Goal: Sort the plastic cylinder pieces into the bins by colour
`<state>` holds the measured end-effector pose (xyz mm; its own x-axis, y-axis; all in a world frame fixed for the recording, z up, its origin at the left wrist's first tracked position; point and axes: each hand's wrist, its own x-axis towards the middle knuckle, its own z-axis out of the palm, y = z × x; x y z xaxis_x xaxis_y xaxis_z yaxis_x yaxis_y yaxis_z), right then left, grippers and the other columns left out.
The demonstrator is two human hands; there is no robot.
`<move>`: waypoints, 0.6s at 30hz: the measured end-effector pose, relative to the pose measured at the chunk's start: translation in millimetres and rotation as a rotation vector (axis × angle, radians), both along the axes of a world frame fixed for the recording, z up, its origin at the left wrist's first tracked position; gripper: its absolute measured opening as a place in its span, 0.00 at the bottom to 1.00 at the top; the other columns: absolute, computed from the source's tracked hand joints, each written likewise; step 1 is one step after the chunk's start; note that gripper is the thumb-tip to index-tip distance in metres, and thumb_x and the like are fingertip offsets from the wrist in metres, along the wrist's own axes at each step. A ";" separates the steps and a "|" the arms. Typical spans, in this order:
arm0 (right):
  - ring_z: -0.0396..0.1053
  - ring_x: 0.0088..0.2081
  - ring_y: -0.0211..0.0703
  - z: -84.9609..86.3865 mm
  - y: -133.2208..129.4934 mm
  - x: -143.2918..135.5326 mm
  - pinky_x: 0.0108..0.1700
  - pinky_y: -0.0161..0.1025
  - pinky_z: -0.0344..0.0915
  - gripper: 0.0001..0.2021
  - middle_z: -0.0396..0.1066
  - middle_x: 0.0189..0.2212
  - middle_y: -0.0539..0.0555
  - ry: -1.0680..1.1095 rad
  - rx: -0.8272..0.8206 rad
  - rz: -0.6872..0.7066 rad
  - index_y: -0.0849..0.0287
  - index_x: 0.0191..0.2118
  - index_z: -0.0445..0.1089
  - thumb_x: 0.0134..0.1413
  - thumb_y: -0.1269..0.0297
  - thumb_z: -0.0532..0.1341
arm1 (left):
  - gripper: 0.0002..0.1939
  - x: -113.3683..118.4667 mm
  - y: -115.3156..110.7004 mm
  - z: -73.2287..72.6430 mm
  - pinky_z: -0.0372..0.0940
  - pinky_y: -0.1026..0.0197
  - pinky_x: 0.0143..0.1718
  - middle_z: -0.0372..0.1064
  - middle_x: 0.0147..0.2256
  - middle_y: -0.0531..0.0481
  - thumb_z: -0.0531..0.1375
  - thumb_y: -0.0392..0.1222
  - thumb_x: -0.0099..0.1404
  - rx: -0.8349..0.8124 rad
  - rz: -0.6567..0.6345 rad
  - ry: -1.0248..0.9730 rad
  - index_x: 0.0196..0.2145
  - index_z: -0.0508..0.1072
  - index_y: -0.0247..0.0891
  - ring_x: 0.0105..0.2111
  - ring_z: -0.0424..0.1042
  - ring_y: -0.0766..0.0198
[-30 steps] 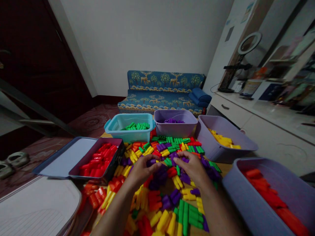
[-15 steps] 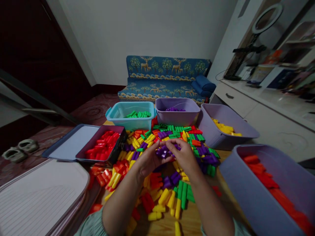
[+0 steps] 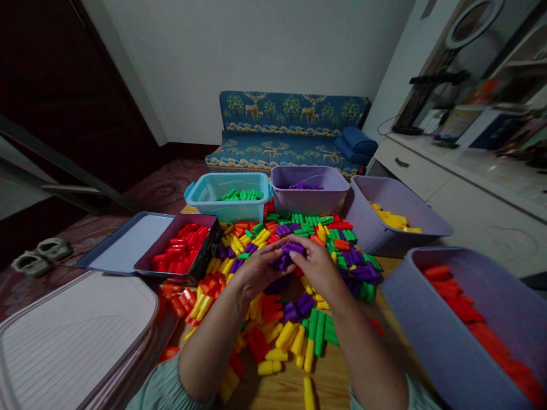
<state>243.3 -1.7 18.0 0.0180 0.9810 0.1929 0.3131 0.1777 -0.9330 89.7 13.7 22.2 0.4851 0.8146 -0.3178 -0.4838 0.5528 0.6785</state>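
Both of my hands meet over the middle of the pile, with purple pieces (image 3: pixel 293 248) between them. My left hand (image 3: pixel 261 267) cups the pieces from the left, its fingers curled beneath and behind. My right hand (image 3: pixel 314 263) pinches a purple piece from the right with thumb and fingers. Around and below my hands lie yellow pieces (image 3: pixel 285 336), green pieces (image 3: pixel 319 333), red pieces (image 3: pixel 257 345) and more purple pieces (image 3: pixel 299 307), spread loose on the wooden table (image 3: pixel 337 381).
A blue bin (image 3: pixel 228 212) of green pieces and a purple bin (image 3: pixel 308 200) stand behind the pile. Right are a bin of yellow pieces (image 3: pixel 391 219) and a bin of red-orange pieces (image 3: pixel 470 319). Left are an open case (image 3: pixel 205 262) with red pieces and a white folded board (image 3: pixel 77 324).
The purple pieces have shifted between my fingers, and one now shows lengthwise at my right fingertips. My hands stay close together. The view has tilted slightly.
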 end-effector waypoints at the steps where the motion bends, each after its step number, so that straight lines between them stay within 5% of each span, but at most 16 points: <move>1: 0.69 0.51 0.46 -0.1 -0.2 0.6 0.54 0.46 0.64 0.20 0.71 0.51 0.56 -0.063 0.012 0.010 0.56 0.51 0.71 0.49 0.70 0.58 | 0.18 -0.6 0.1 -0.9 0.70 0.54 0.45 0.72 0.41 0.45 0.58 0.29 0.61 0.013 0.003 0.013 0.49 0.71 0.35 0.38 0.72 0.64; 8: 0.68 0.53 0.45 9.5 -7.3 1.3 0.57 0.46 0.60 0.24 0.72 0.50 0.54 -0.376 0.044 0.092 0.54 0.51 0.71 0.46 0.78 0.58 | 0.35 -3.7 -2.1 -0.3 0.68 0.47 0.47 0.70 0.31 0.51 0.60 0.26 0.54 0.109 -0.048 0.126 0.59 0.61 0.40 0.35 0.73 0.62; 13: 0.71 0.44 0.44 18.8 -6.2 3.5 0.49 0.42 0.64 0.14 0.75 0.40 0.52 -0.299 0.085 -0.052 0.55 0.41 0.73 0.46 0.73 0.59 | 0.28 -5.8 0.6 -2.0 0.70 0.51 0.43 0.72 0.39 0.44 0.62 0.31 0.57 0.153 -0.035 0.144 0.55 0.65 0.37 0.38 0.74 0.59; 18: 0.70 0.41 0.46 26.3 -7.1 6.0 0.44 0.41 0.65 0.12 0.74 0.39 0.54 -0.097 0.117 -0.260 0.57 0.42 0.71 0.49 0.65 0.59 | 0.20 -4.0 1.4 -1.8 0.72 0.60 0.32 0.72 0.44 0.39 0.62 0.41 0.60 0.173 -0.028 0.280 0.50 0.69 0.34 0.38 0.75 0.58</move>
